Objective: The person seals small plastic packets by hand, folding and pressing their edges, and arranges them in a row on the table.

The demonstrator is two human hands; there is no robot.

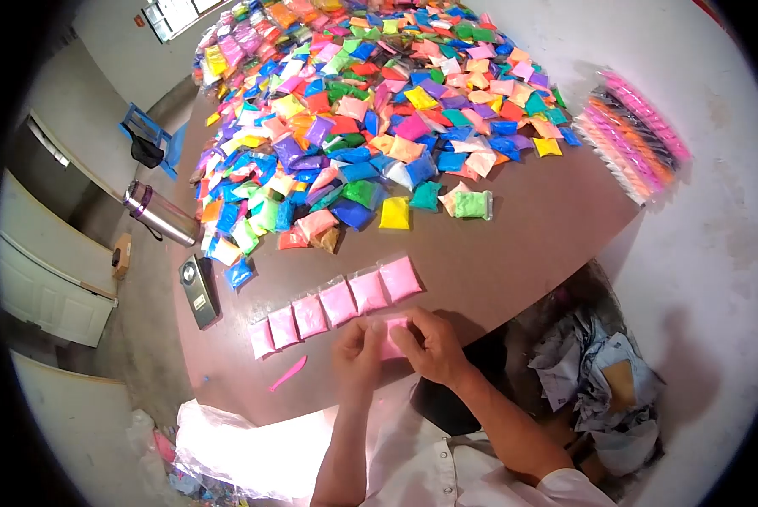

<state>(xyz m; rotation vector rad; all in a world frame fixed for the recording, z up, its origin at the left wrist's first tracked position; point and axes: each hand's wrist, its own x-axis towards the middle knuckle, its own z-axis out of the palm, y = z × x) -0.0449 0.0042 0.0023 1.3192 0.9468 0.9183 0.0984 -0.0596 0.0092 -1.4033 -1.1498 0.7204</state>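
Between my two hands is a small pink packet (389,345), held low over the near part of the table. My left hand (358,351) pinches its left edge, and the fingers of my right hand (434,345) are closed on its right side. Just beyond my hands, a slanting row of several pink packets (338,303) in clear plastic lies flat, side by side. To the left of my left hand rests a slim pink plastic tool (289,373), perhaps a small knife or spatula.
A heap of many-coloured packets (379,127) covers the far part of the brown table (514,253). A phone (198,291) and a steel flask (159,213) are at the left edge. Bundled packet strips (637,135) stand far right. Crumpled bags (603,372) fill a space below right.
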